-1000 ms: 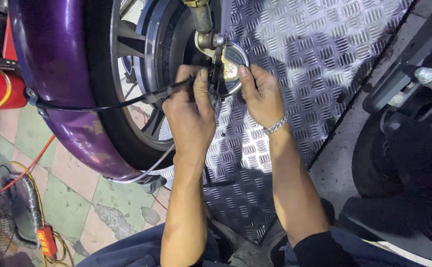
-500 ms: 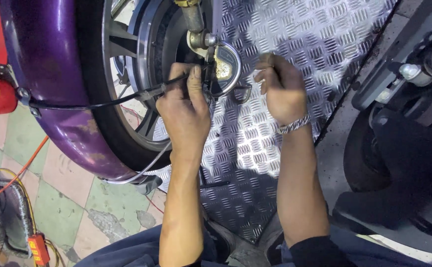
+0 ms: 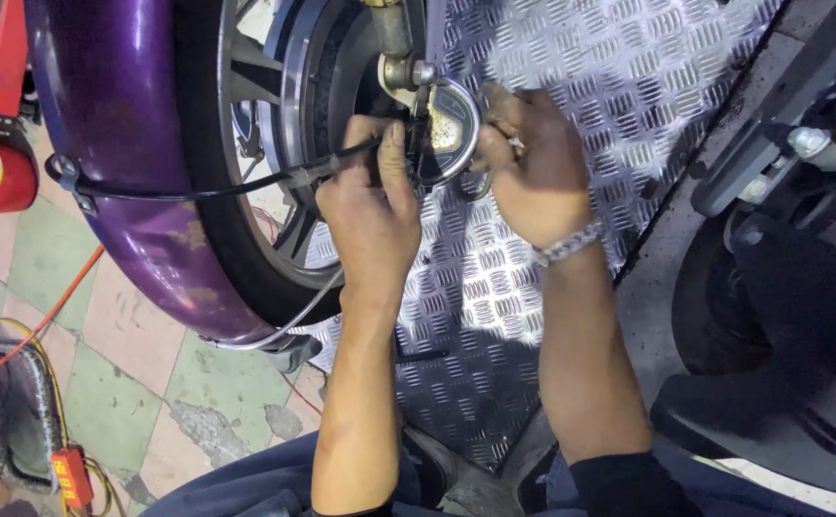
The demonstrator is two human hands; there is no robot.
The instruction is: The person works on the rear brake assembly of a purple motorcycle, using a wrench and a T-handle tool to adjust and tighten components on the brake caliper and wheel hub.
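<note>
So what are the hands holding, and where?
Both hands, left hand and right hand, grip a round metal part at the wheel hub, one on each side.

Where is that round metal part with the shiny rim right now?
The round metal part sits upper middle in the head view, between the left hand and right hand, against the wheel hub.

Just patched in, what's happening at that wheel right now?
A person crouches by a purple scooter's wheel on a diamond-plate ramp. The left hand grips the black cable where it meets the hub, thumb pressed against a round metal part. The right hand, with a bracelet at the wrist, holds that part's other side. What its fingers pinch is hidden.
</note>
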